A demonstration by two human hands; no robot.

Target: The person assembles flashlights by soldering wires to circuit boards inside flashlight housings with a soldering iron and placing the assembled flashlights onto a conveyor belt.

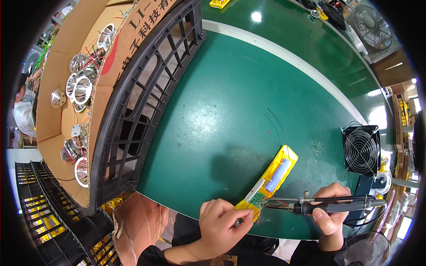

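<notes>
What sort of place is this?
Probably an electronics assembly workshop: the right hand holds what looks like a soldering iron at a green circuit board in a yellow casing, beside a cardboard box of shiny reflector cups.

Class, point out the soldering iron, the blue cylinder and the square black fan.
Soldering iron [332, 207]: head view, on its dark handle.
Blue cylinder [278, 175]: head view, middle of its side.
Square black fan [361, 150]: head view, grille centre.

Before you spreads a scuffed green tabletop [199, 119]. Past its pale border strip [284, 51], a glossier green surface [306, 42] mirrors white light. A large caged fan [370, 26] stands at your upper right; another fan [367, 249] sits lower right.
</notes>
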